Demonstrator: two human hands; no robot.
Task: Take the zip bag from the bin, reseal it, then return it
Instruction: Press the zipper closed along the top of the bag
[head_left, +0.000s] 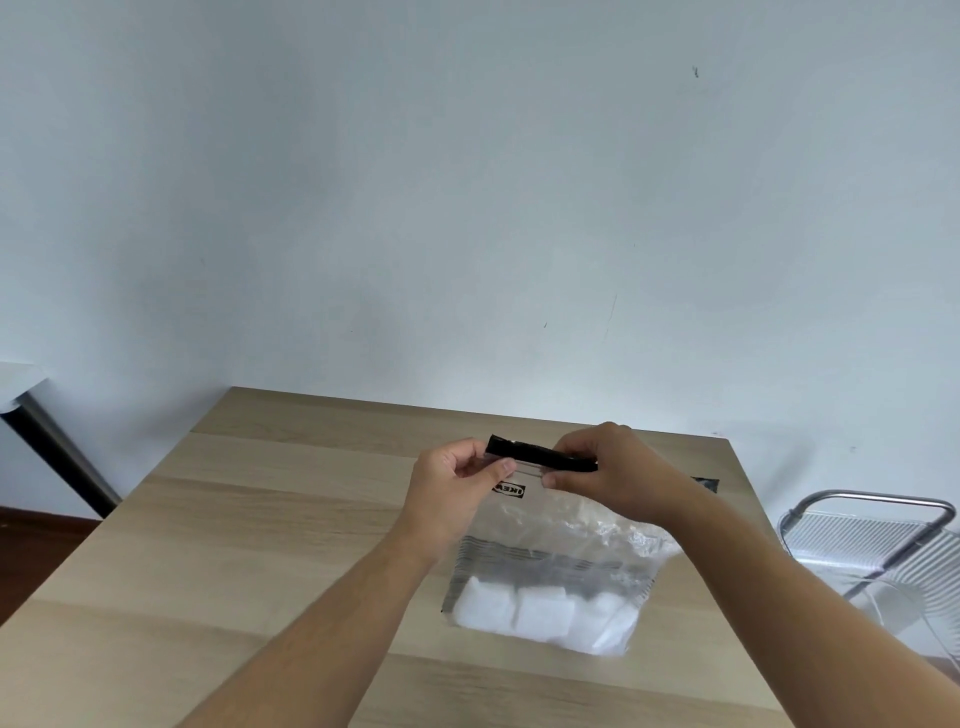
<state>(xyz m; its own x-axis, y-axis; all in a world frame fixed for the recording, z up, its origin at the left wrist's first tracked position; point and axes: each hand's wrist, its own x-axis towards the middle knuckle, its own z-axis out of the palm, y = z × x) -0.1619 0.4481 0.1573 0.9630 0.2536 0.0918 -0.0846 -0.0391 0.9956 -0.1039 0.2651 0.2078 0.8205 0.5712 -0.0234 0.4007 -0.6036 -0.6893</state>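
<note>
A clear zip bag (550, 566) with a black top strip and black printed lines lies on the wooden table (234, 545), its top edge lifted. White blocks fill its near end. My left hand (452, 488) pinches the left end of the black strip between thumb and fingers. My right hand (608, 473) pinches the strip further right, thumb underneath. The strip's right end is hidden behind my right hand.
A clear plastic bin (883, 551) with a metal handle stands off the table's right side. A dark patch (706, 483) lies on the table near its right edge. A white surface with a dark leg (47, 441) stands at the far left. A pale wall is behind.
</note>
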